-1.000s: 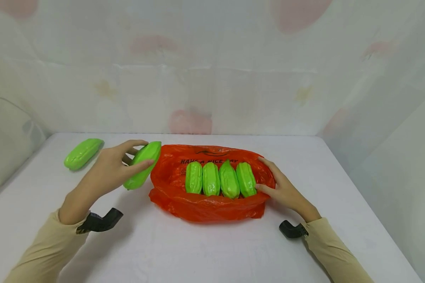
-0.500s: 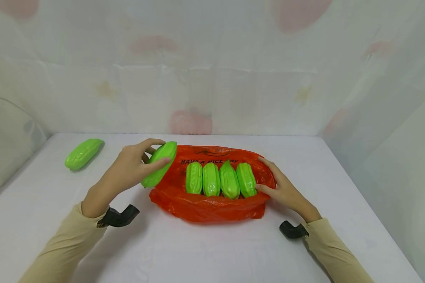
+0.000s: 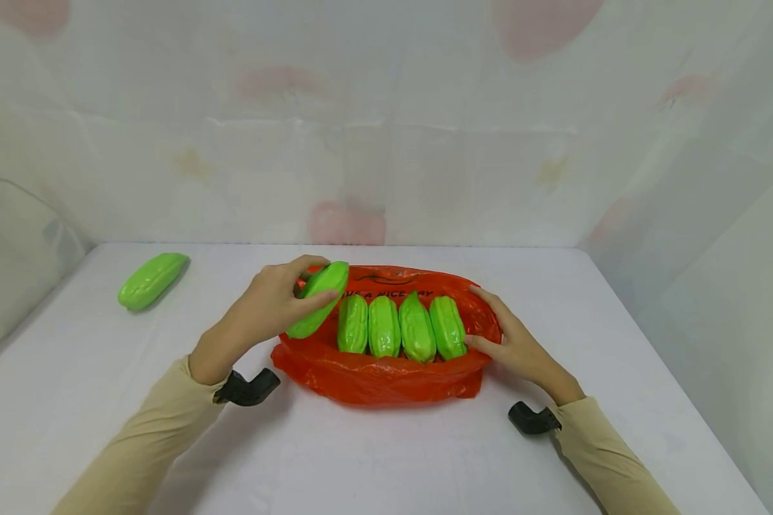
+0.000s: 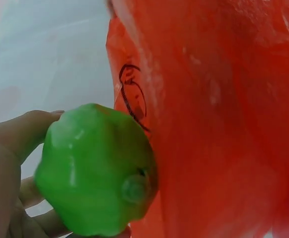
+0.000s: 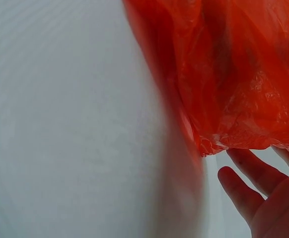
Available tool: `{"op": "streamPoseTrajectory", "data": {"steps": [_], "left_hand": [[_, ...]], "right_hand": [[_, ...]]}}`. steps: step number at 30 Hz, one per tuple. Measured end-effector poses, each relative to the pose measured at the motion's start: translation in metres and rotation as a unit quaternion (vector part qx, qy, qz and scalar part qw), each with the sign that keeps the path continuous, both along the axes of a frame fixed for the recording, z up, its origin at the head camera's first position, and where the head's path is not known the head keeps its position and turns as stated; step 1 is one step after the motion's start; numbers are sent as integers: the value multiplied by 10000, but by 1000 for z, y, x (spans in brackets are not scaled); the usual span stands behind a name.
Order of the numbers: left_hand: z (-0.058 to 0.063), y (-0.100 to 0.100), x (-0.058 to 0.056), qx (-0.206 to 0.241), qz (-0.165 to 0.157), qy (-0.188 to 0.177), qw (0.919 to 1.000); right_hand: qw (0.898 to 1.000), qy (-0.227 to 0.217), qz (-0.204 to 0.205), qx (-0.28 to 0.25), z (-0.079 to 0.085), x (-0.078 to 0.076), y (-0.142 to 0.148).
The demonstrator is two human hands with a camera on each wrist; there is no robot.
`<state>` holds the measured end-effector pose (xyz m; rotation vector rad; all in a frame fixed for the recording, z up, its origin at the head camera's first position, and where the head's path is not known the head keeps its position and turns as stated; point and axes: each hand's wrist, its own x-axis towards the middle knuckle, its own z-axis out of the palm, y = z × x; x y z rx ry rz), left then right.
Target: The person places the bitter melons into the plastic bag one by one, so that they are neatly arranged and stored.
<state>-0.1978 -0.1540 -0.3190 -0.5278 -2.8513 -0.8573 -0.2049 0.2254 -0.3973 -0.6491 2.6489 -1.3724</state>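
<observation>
In the head view, my left hand [image 3: 273, 300] grips a green ribbed gourd [image 3: 320, 299] between thumb and fingers. The gourd overlaps the left end of an open red plastic bag [image 3: 376, 379]. Seen from the left wrist, the gourd's [image 4: 92, 168] blunt end faces the camera, close beside the red plastic. Several matching gourds [image 3: 384, 327] lie side by side inside the bag. At its right end, my right hand [image 3: 512, 345] holds the rim, thumb toward the gourds. Fingers [image 5: 244, 193] show at the bag's edge in the right wrist view.
Another green gourd [image 3: 152, 281] lies at the back left of the white-covered table [image 3: 386, 458]. A pale patterned cloth [image 3: 386, 143] hangs behind the table. Black wrist mounts [image 3: 248, 387] stick out from both sleeves.
My left hand has carried the gourd rightward, from left of the bag to over its left end. The right hand, the bag and the gourds inside have stayed in place.
</observation>
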Motion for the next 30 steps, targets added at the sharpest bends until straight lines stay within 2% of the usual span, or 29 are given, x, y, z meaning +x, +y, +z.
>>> {"op": "streamPoseTrajectory", "data": {"steps": [7, 14, 20, 26, 30], "left_hand": [[-4, 9, -7, -22, -67, 6, 10000], [-11, 15, -11, -18, 4, -14, 10000], [-18, 17, -10, -140, 28, 115, 9998], [-22, 18, -8, -268, 77, -140, 9995], [-24, 18, -6, -503, 73, -196, 9985]], "right_hand": [[10000, 3, -2, 5, 0, 0, 1], [10000, 31, 27, -34, -1, -1, 0], [9999, 39, 63, -86, -1, -1, 0], [9999, 51, 51, -71, -2, -2, 1], [9999, 37, 46, -84, -2, -2, 1]]}}
